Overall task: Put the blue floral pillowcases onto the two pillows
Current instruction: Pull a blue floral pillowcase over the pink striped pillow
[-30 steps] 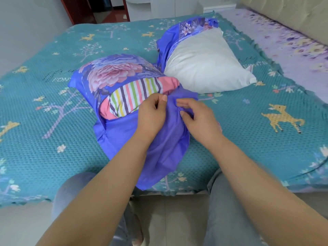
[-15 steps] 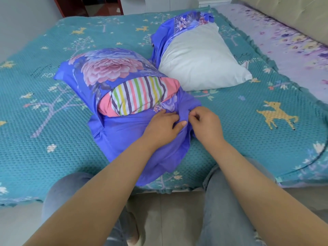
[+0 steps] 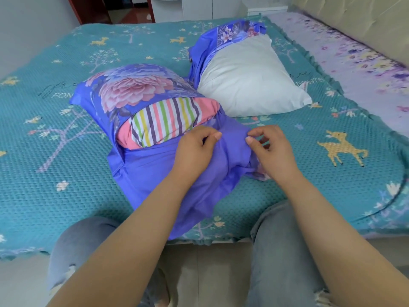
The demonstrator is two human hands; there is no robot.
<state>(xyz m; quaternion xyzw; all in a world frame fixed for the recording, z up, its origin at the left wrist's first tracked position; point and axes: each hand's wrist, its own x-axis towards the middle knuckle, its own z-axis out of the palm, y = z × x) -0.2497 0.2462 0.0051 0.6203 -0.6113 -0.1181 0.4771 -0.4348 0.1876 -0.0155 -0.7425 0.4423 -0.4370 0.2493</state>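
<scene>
- Left hand (image 3: 194, 149) and right hand (image 3: 271, 149): each grip pinches the near blue floral pillowcase (image 3: 159, 173) at its open end.
- Striped pillow (image 3: 166, 122) sits partly inside it on the bed (image 3: 44, 173).
- White pillow (image 3: 247, 83) lies behind, beside the second pillowcase (image 3: 212, 43).

Two pillows lie on the bed (image 3: 66, 196). Near pillow (image 3: 163, 122) sits partly inside its pillowcase (image 3: 155, 173); far pillow (image 3: 250, 85) lies behind-right, its pillowcase (image 3: 205, 56) bunched at its left edge.
</scene>
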